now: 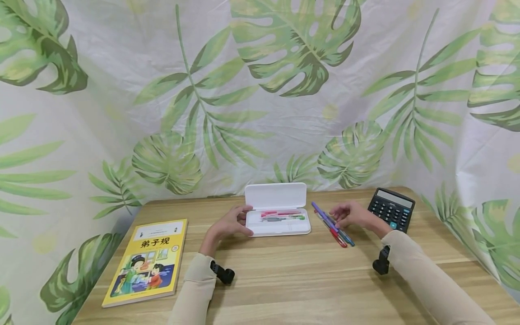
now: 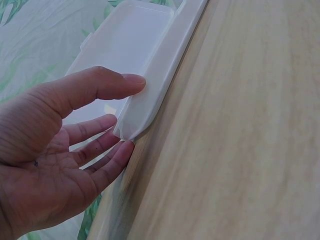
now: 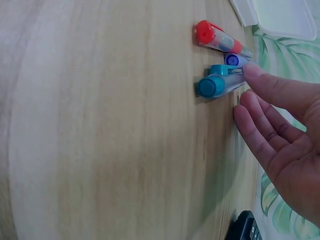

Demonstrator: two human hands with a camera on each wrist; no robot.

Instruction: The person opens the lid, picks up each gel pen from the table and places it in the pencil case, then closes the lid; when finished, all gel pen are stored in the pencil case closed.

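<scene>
A white pencil case [image 1: 280, 229] stands with its lid [image 1: 276, 196] raised, several pens [image 1: 282, 217] lying inside. My left hand [image 1: 232, 222] holds its left end; in the left wrist view the thumb [image 2: 134, 85] lies on the front rim and the fingers are at the end. To the right of the case lie a red-capped pen [image 1: 340, 241], a purple pen [image 1: 318, 209] and a teal-capped pen [image 1: 347, 238]. Over these pens is my right hand [image 1: 352, 215]; its thumb [image 3: 256, 71] is by the teal-capped pen, apart from the fingers. Whether it touches that pen I cannot tell.
A black calculator [image 1: 391, 208] lies to the right, close to the right wrist. On the left of the wooden table [image 1: 284, 280] lies a yellow book [image 1: 148, 262]. A leaf-patterned cloth [image 1: 227, 113] hangs behind the table's back edge.
</scene>
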